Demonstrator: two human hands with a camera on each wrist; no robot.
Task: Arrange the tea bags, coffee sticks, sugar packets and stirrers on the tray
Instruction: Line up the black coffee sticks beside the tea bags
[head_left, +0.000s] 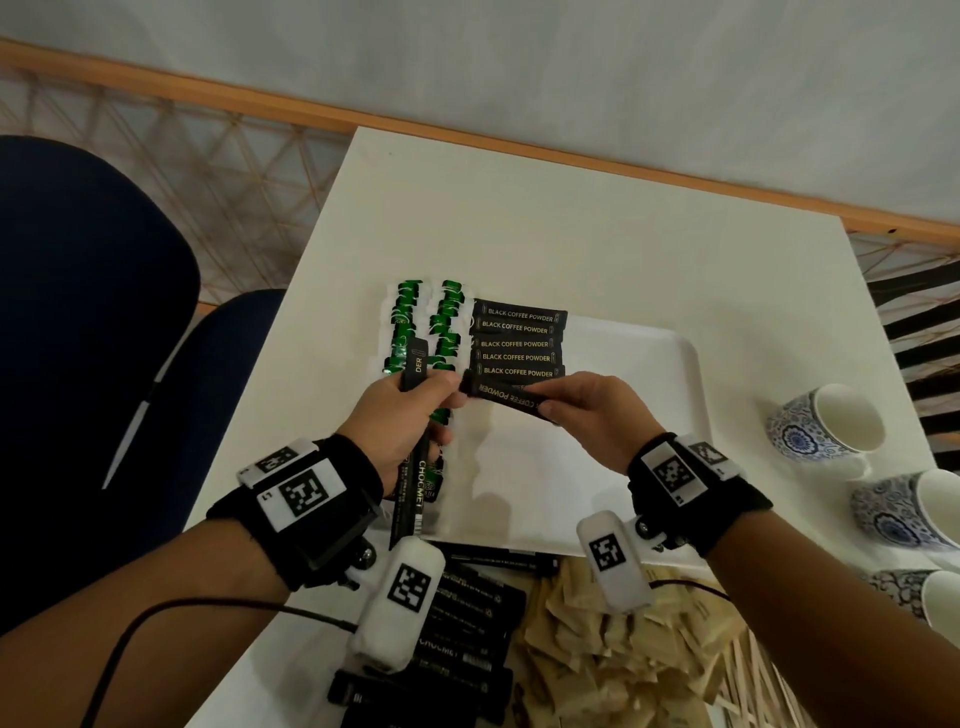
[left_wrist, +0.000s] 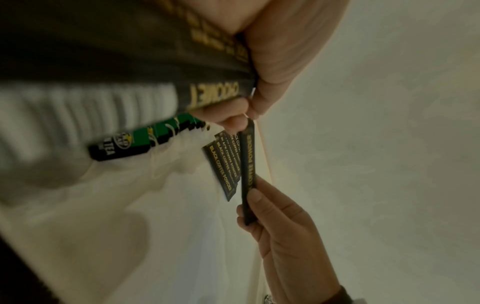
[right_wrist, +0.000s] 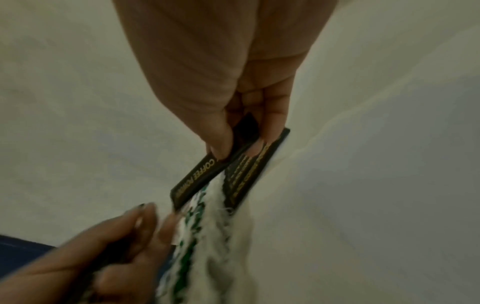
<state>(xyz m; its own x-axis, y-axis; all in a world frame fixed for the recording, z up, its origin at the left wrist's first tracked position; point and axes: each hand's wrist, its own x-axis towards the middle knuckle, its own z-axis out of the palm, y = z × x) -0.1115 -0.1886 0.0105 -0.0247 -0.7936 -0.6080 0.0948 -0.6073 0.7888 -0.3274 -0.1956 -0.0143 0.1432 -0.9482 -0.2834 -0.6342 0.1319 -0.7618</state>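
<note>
From the head view, a bundle of coffee sticks (head_left: 413, 431) is gripped by the left hand (head_left: 400, 415) over the tray (head_left: 670, 364), while in the right wrist view one coffee stick (right_wrist: 197, 176) is pinched by the right hand (right_wrist: 233, 98) beside the laid row (right_wrist: 249, 174).

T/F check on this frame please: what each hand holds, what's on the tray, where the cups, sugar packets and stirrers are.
1. The right hand pinches one coffee stick. True.
2. The left hand is empty. False: its grip holds coffee sticks.
3. Tea bags lie left of the coffee stick row on the tray. True.
4. Sugar packets are already on the tray. False: they lie piled on the table, near the stirrers.
5. The cups stand on the tray. False: they sit beside it.
</note>
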